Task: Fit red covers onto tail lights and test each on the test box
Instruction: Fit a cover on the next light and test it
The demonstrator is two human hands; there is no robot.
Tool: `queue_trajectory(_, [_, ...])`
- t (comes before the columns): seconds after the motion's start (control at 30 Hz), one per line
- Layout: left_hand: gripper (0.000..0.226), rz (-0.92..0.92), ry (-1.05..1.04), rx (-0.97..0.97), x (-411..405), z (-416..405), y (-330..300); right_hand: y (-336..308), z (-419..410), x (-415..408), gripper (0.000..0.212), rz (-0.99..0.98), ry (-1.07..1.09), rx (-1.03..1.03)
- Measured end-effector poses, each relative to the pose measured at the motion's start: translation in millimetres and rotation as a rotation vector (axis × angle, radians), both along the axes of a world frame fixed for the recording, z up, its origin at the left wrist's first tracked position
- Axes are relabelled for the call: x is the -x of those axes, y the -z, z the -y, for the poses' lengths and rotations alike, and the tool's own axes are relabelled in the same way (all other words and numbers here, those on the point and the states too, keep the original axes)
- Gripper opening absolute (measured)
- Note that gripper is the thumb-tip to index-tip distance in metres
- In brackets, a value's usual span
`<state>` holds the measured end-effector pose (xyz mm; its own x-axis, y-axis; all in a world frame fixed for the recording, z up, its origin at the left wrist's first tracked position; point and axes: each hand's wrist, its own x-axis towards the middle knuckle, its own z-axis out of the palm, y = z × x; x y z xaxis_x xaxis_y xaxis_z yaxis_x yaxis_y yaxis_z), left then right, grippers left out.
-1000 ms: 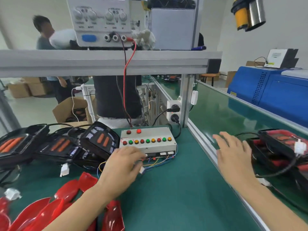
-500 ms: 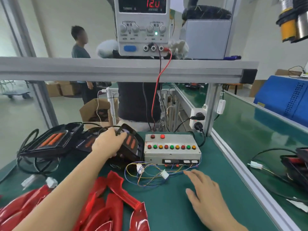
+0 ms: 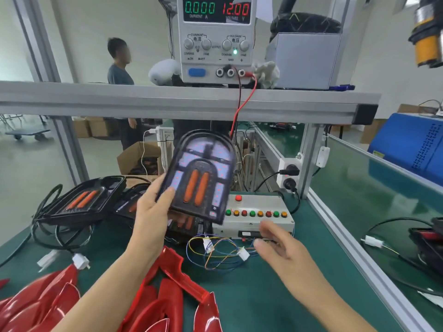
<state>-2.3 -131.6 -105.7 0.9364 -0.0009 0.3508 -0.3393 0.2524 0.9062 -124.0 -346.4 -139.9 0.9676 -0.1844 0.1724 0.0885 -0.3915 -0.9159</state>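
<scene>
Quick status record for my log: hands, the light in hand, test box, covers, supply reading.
left hand: grips a tail light by its left edge, lifted above the bench, no red cover on it
right hand: fingers relaxed, holding nothing, over the loose connector wires in front of the test box
red covers: piled on the green mat at the near left
other tail lights: lying uncovered at far left
power supply: on the shelf, reads 0.000 current, 12.00 voltage

Head camera looks forward-down, close over workbench (image 3: 251, 305).
</scene>
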Motion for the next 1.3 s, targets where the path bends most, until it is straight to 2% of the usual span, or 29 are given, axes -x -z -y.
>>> queue_trajectory(0.1, [0.032, 0.047, 0.212, -0.058, 21, 18, -3, -11, -13, -8, 0.058, 0.05, -0.21, -0.345])
queue_trajectory(0.2, [0.03, 0.061, 0.4, -0.143, 42, 35, 2, -16, -23, -9, 0.074, 0.043, -0.269, -0.849])
queue_trajectory(0.23, [0.029, 0.046, 0.43, -0.17, 46, 38, 3, -15, -23, -8, 0.074, 0.036, -0.26, -0.981])
queue_trajectory(0.3, [0.028, 0.004, 0.459, -0.243, 50, 43, 4, -9, -19, -6, 0.062, 0.023, -0.192, -1.143])
queue_trajectory(0.4, [0.03, -0.154, 0.496, -0.382, 46, 49, 2, -1, -9, -3, 0.054, 0.029, -0.099, -1.253])
queue_trajectory(0.43, [0.03, -0.168, 0.462, -0.437, 43, 48, 2, 0, -6, -2, 0.051, 0.043, -0.076, -1.265])
queue_trajectory(0.5, [0.026, 0.034, 0.346, -0.603, 37, 37, 7, 1, 2, 1, 0.047, 0.083, -0.011, -1.274])
queue_trajectory(0.53, [0.034, 0.137, 0.327, -0.718, 35, 29, 10, 0, 7, 1, 0.047, 0.105, 0.022, -1.285])
queue_trajectory(0.6, [0.057, 0.243, 0.411, -1.0, 32, 15, 18, 1, 17, 2, 0.053, 0.147, 0.065, -1.301])
queue_trajectory(0.67, [0.067, 0.342, 0.491, -1.264, 30, 13, 28, 3, 26, 3, 0.057, 0.164, 0.076, -1.302])
queue_trajectory(0.73, [0.06, 0.461, 0.456, -1.466, 27, 17, 36, 7, 35, 5, 0.058, 0.15, 0.069, -1.292])
queue_trajectory(0.8, [0.046, 0.53, 0.392, -1.583, 26, 20, 41, 13, 46, 8, 0.062, 0.089, 0.09, -1.281])
queue_trajectory(0.9, [0.025, 0.532, 0.414, -1.552, 25, 23, 43, 22, 61, 11, 0.065, -0.035, 0.149, -1.213])
queue_trajectory(1.0, [0.037, 0.442, 0.443, -1.412, 23, 21, 37, 32, 73, 13, 0.065, -0.164, 0.228, -1.103])
queue_trajectory(1.07, [0.044, 0.476, 0.425, -1.463, 20, 22, 33, 36, 82, 13, 0.063, -0.277, 0.261, -0.981])
queue_trajectory(1.3, [0.034, 0.503, 0.444, -1.704, 10, 20, 36, 29, 99, 4, 0.07, -0.547, 0.208, -0.592])
